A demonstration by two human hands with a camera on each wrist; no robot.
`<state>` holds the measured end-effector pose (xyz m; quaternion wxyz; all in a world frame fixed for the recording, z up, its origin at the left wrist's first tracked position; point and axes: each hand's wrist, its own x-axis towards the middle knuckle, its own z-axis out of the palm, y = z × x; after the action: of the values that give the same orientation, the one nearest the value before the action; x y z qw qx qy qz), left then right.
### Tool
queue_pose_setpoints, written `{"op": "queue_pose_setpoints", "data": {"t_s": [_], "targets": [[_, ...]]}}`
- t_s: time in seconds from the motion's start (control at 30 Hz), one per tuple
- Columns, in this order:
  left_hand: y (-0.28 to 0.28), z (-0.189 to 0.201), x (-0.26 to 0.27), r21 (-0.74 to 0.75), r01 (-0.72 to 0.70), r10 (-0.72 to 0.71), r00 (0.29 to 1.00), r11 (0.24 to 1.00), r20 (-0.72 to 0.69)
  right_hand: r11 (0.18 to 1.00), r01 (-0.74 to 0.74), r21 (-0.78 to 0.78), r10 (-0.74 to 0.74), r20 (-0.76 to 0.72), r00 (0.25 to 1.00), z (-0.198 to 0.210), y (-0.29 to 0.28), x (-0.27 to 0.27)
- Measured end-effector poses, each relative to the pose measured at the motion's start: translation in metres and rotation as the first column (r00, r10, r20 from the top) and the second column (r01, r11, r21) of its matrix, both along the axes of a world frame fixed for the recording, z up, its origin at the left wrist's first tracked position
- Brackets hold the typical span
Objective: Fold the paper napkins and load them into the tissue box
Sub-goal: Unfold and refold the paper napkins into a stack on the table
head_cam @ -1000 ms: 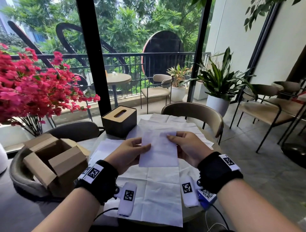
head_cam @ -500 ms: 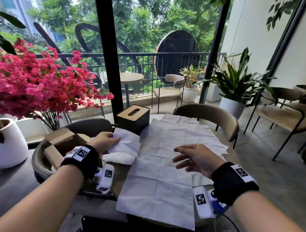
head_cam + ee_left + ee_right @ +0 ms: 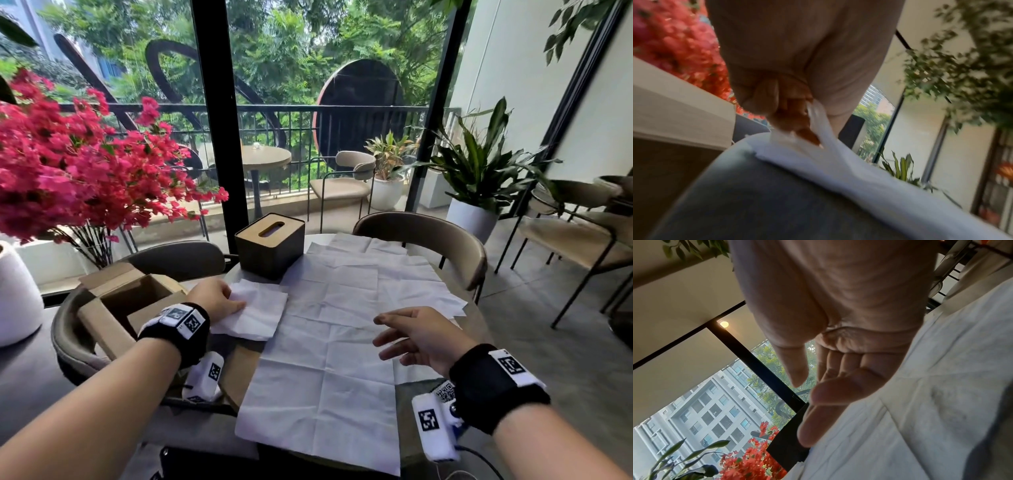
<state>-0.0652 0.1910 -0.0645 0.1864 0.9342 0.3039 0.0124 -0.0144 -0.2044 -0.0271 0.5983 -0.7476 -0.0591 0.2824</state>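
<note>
Folded napkin held at the left of a café tabletop

The round grey tabletop (image 3: 478,308) stood by tall windows onto a balcony, chairs around it and red flowers (image 3: 68,171) at the far left. Unfolded napkins (image 3: 342,325) covered its middle, long axis running near to far. The left hand (image 3: 215,299) pinched a folded napkin (image 3: 257,313) lying flat left of them, just near the tissue box (image 3: 270,245). The right hand (image 3: 421,337) hovered over the sheets, fingers spread and loose.
</note>
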Motion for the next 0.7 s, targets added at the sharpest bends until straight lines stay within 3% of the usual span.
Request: {"op": "queue_pose_setpoints", "data": {"t_s": [0.17, 0.3, 0.37, 0.5, 0.7], "targets": [[-0.016, 0.003, -0.007, 0.144, -0.017, 0.015, 1.0, 0.989, 0.014, 0.999, 0.006, -0.044, -0.007, -0.016, 1.0, -0.01, 0.0, 0.001], [-0.048, 0.018, -0.013, 0.246, 0.183, -0.217, 0.969, 0.952, 0.116, 0.997, -0.001, -0.074, 0.0, -0.011, 1.0, -0.016, 0.0, 0.001], [-0.072, 0.028, -0.021, 0.214, 0.348, -0.377, 0.919, 0.913, 0.115, 0.996, 0.001, -0.084, -0.002, -0.009, 1.0, -0.018, 0.001, 0.0], [-0.13, 0.037, -0.055, 0.109, 0.634, -0.638, 0.77, 0.766, 0.002, 0.996, 0.002, -0.092, -0.002, 0.004, 1.0, -0.02, 0.001, -0.007], [-0.184, 0.014, -0.113, -0.056, 0.772, -0.763, 0.61, 0.633, -0.214, 0.995, 0.002, -0.101, 0.001, 0.028, 1.0, -0.019, -0.011, -0.033]]}}
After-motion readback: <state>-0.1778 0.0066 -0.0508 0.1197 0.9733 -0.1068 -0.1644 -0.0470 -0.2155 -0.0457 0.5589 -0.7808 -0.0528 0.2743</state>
